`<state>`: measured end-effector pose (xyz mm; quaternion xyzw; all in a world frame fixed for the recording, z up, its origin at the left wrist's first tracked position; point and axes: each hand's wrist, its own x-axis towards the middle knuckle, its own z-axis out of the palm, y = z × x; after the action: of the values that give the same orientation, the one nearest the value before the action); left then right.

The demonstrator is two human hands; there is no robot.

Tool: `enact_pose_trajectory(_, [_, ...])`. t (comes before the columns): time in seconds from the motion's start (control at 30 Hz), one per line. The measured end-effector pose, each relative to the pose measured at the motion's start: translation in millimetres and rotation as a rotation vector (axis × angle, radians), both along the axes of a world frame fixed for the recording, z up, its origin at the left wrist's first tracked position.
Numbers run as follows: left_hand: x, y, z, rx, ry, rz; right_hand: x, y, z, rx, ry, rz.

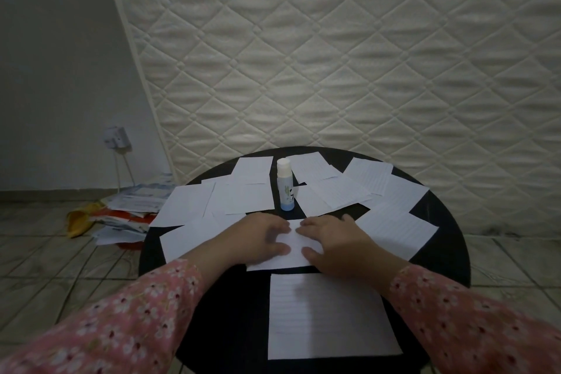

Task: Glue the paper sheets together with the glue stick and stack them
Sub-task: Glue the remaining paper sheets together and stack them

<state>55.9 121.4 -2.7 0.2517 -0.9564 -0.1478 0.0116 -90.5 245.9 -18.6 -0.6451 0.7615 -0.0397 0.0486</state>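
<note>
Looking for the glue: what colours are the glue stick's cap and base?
White cap, blue base; the glue stick stands upright among the papers, clearest in the head view.

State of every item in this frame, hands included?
Glue stick: upright, capped, untouched.
Sheet under hands: flat, pressed by both hands.
Lined sheet: flat, nearest edge, untouched.
Loose sheets: spread, overlapping.
Left hand: on sheet.
Right hand: on sheet.

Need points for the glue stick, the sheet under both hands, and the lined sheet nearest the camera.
glue stick (pixel 285 188), head view, middle of the upright tube.
sheet under both hands (pixel 294 244), head view, bare strip between the hands.
lined sheet nearest the camera (pixel 329 317), head view, centre of the page.
</note>
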Motion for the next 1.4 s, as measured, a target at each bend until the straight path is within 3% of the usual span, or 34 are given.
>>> enact_pose_trajectory(0.2, [6,-10,3,0.048,-0.050,0.001,0,7,-7,-0.026,0.054,-0.031])
enact_pose_trajectory(0.43, [15,-19,10,0.120,-0.102,0.063,1,13,-2,0.038,-0.027,-0.063])
enact_pose_trajectory(0.67, [21,-19,17,0.000,-0.127,0.125,2,7,-2,0.007,0.009,-0.069])
enact_pose_trajectory(0.87, [-1,13,5,-0.024,-0.071,-0.105,2,1,-9,-0.035,0.167,-0.025])
enact_pose_trajectory(1.1, [9,-11,12,0.023,-0.181,0.048,-11,6,-12,0.014,0.117,-0.023])
enact_pose_trajectory(1.4, [19,-20,20,0.064,-0.223,0.060,-27,19,-5,0.058,-0.084,0.009])
